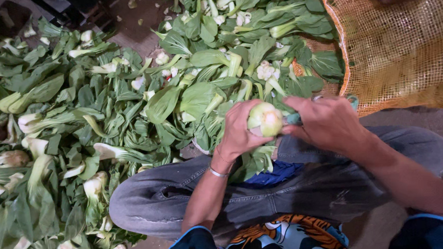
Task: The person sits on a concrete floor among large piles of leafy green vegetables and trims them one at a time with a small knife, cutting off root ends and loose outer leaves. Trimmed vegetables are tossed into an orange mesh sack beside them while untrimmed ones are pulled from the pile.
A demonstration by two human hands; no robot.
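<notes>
My left hand (239, 131) grips a head of bok choy (264, 119) with its pale cut base turned up toward me and its leaves hanging down between my knees. My right hand (326, 122) is closed around a small knife with a teal handle (293, 118), its blade end hidden at the vegetable's base. A thin bracelet circles my left wrist. I sit with my grey-trousered legs (155, 194) spread over the floor.
Many bok choy heads (82, 120) lie piled on the floor to the left and ahead. An orange mesh sack (402, 47) sits at the upper right, greens spilling from its mouth. Bare floor shows at the right edge.
</notes>
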